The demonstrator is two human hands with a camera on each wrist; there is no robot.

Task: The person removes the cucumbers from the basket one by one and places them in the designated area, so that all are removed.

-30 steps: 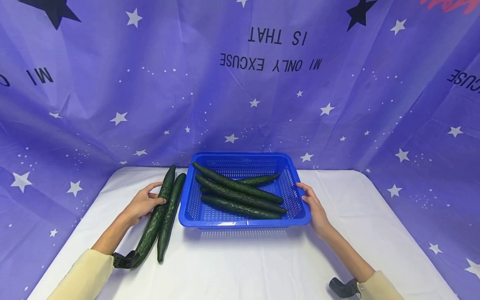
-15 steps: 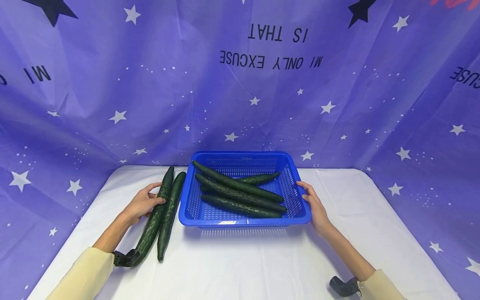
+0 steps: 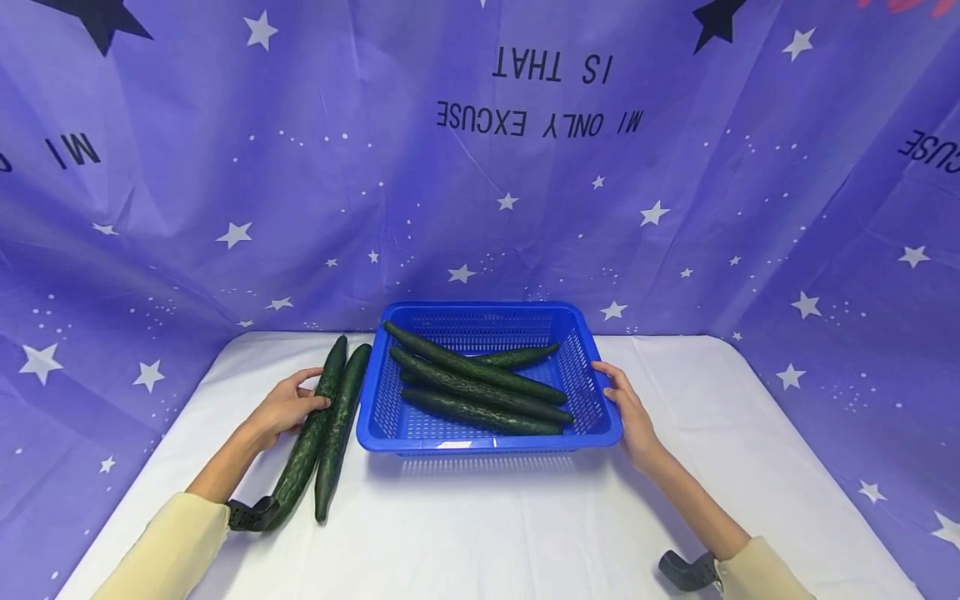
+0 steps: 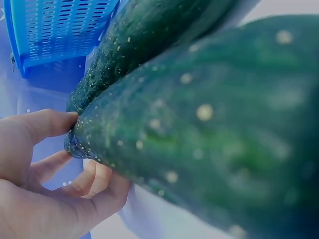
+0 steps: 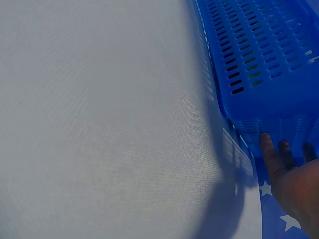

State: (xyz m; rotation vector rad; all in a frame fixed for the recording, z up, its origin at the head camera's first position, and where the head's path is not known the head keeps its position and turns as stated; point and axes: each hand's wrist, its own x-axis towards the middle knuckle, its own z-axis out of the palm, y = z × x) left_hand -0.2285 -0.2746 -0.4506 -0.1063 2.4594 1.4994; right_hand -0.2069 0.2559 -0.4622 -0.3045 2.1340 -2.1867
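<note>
The left hand (image 3: 287, 408) grips the left cucumber (image 3: 303, 450), thumb and fingers closed about its far half. This cucumber lies lengthwise on the left side of the table (image 3: 480, 533), its near end passing beside a black wrist camera (image 3: 251, 515). The right cucumber (image 3: 342, 433) lies just beside it, its far end near the left rim of the blue basket (image 3: 487, 444).

The right hand (image 3: 636, 425) touches the basket's right side, its fingers fairly straight and slightly apart against the wall; whether the thumb pinches the rim, I cannot tell. At least four cucumbers (image 3: 483, 392) lie across the basket, some overlapping. A purple backdrop (image 3: 420, 208) with stars and upside-down lettering hangs at the far side. Both sleeves (image 3: 168, 546) are pale yellow.
</note>
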